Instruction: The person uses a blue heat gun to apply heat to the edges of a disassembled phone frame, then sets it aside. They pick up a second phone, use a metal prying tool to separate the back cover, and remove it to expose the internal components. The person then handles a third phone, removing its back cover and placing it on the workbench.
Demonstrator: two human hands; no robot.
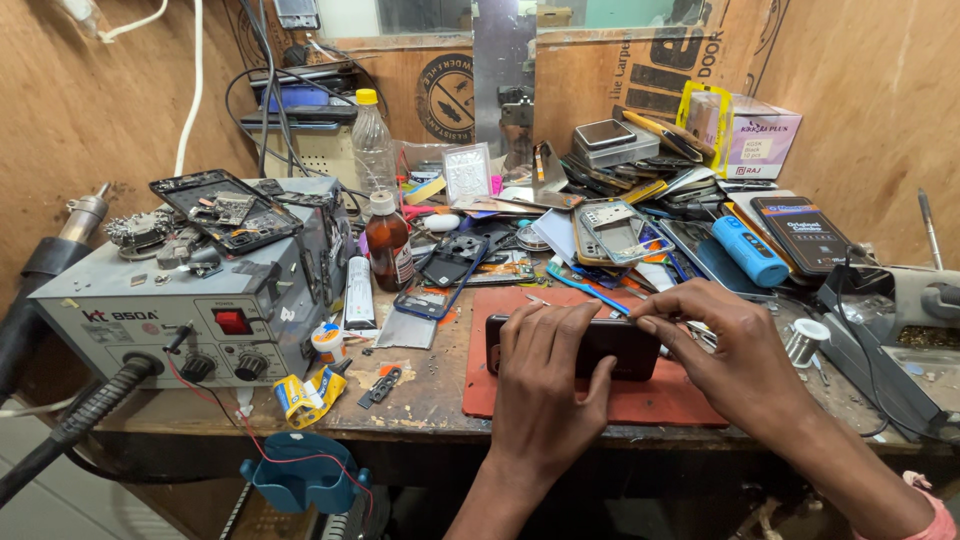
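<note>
Single head-worn view, looking down and forward over a cluttered workbench [430, 395].

The camera is sitting above the bench's near edge, facing the plywood back wall [600, 75] and tilting downward. It is standing close: both forearms are entering from the bottom of the frame, the left hand [545, 385] and right hand [725, 345] lying low and centre-right over the red mat [660, 400]. The wide lens is taking in the grey station [170, 300] at left and the side wall at right. No second view is being supplied, so no overlap applies.
</note>
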